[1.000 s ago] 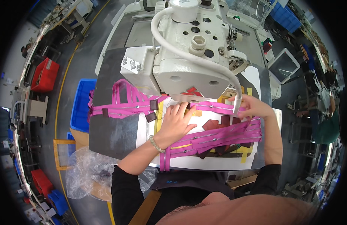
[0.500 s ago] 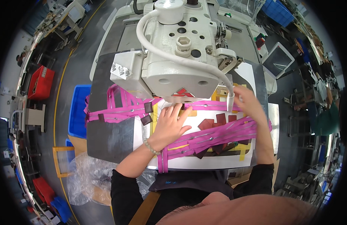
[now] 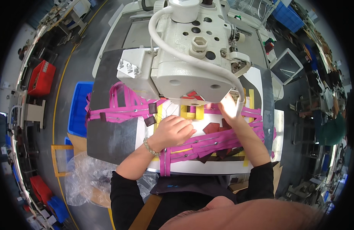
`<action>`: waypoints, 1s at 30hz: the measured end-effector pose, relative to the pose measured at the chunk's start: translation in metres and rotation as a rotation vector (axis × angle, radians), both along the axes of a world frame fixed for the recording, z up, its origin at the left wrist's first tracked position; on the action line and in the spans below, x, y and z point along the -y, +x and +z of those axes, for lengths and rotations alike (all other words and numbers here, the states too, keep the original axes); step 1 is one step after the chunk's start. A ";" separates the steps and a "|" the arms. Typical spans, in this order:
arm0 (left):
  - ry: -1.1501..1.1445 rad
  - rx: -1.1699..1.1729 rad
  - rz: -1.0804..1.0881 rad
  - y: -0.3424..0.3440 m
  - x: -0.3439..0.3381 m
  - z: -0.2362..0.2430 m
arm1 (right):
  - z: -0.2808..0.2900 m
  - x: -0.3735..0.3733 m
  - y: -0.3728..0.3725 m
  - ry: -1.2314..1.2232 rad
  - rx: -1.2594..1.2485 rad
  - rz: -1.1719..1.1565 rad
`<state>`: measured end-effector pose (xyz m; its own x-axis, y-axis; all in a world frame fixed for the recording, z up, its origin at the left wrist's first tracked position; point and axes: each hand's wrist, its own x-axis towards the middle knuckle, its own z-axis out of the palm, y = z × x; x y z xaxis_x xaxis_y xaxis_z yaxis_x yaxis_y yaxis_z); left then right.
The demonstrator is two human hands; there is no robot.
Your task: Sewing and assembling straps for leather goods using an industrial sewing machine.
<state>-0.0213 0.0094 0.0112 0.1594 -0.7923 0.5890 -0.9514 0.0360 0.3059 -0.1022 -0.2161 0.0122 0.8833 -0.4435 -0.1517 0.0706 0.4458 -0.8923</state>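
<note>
A long magenta zipper tape (image 3: 219, 141) with metal sliders lies across the white work plate (image 3: 181, 166) of a sewing machine (image 3: 192, 73). Curled in loosely, my left hand (image 3: 172, 132) hovers by the near side of a yellow frame (image 3: 192, 112); its fingertips are hidden. My right hand (image 3: 230, 110) reaches beside the machine head at the tape's far run, its fingers partly covered by the head and a white hose. Flat reddish-brown patches (image 3: 212, 128) lie between the tape runs. Dark square patches (image 3: 150, 121) sit at the tape's left part.
A blue bin (image 3: 79, 111) stands left of the table, above clear plastic wrap (image 3: 87, 184). A red crate (image 3: 41, 78) is farther left. The white hose (image 3: 207, 62) bends down near my right hand. A screen (image 3: 286, 66) stands at the right.
My left hand has drawn back toward me and curled its fingers, uncovering the yellow frame. My right hand has moved left, closer under the machine head.
</note>
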 end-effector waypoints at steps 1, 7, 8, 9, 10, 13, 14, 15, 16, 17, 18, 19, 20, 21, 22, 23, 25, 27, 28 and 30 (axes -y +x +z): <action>0.001 -0.004 -0.061 -0.001 0.002 0.000 | 0.005 0.008 -0.011 -0.278 -0.198 0.216; 0.121 0.023 -0.151 -0.008 0.011 -0.005 | 0.014 0.003 -0.029 -1.370 0.094 0.344; 0.172 0.038 -0.165 -0.009 0.012 -0.006 | 0.010 0.004 -0.031 -1.484 0.167 0.299; 0.170 0.036 -0.160 -0.010 0.012 -0.007 | 0.007 0.004 -0.033 -1.510 0.158 0.295; 0.183 0.060 -0.154 -0.010 0.012 -0.007 | 0.003 0.005 -0.035 -1.512 0.158 0.299; 0.203 0.090 -0.134 -0.010 0.012 -0.007 | -0.009 0.008 -0.037 -1.624 0.174 0.287; 0.210 0.099 -0.122 -0.010 0.012 -0.007 | -0.013 0.009 -0.038 -1.623 0.173 0.290; 0.210 0.096 -0.121 -0.010 0.013 -0.007 | -0.017 0.010 -0.040 -1.637 0.173 0.268; 0.219 0.102 -0.118 -0.010 0.013 -0.008 | -0.019 0.010 -0.040 -1.648 0.174 0.247; 0.227 0.107 -0.117 -0.010 0.013 -0.008 | -0.020 0.010 -0.039 -1.645 0.174 0.251; 0.229 0.103 -0.115 -0.010 0.013 -0.009 | -0.020 0.009 -0.039 -1.655 0.185 0.250; 0.233 0.118 -0.113 -0.010 0.012 -0.009 | -0.019 0.009 -0.038 -1.667 0.198 0.250; 0.237 0.134 -0.111 -0.010 0.013 -0.009 | -0.020 0.010 -0.038 -1.666 0.200 0.255; 0.237 0.130 -0.108 -0.010 0.014 -0.008 | -0.020 0.010 -0.038 -1.658 0.202 0.247; 0.240 0.135 -0.112 -0.010 0.013 -0.008 | -0.021 0.009 -0.037 -1.647 0.207 0.240; 0.242 0.139 -0.116 -0.010 0.013 -0.008 | -0.020 0.009 -0.037 -1.645 0.211 0.246; 0.241 0.137 -0.109 -0.010 0.013 -0.007 | -0.015 0.007 -0.037 -1.654 0.187 0.252; 0.239 0.136 -0.102 -0.010 0.013 -0.008 | -0.016 0.006 -0.037 -1.671 0.205 0.238; 0.235 0.132 -0.101 -0.010 0.013 -0.010 | -0.017 0.005 -0.036 -1.688 0.222 0.218; 0.231 0.126 -0.091 -0.011 0.012 -0.011 | -0.013 0.005 -0.036 -1.692 0.201 0.240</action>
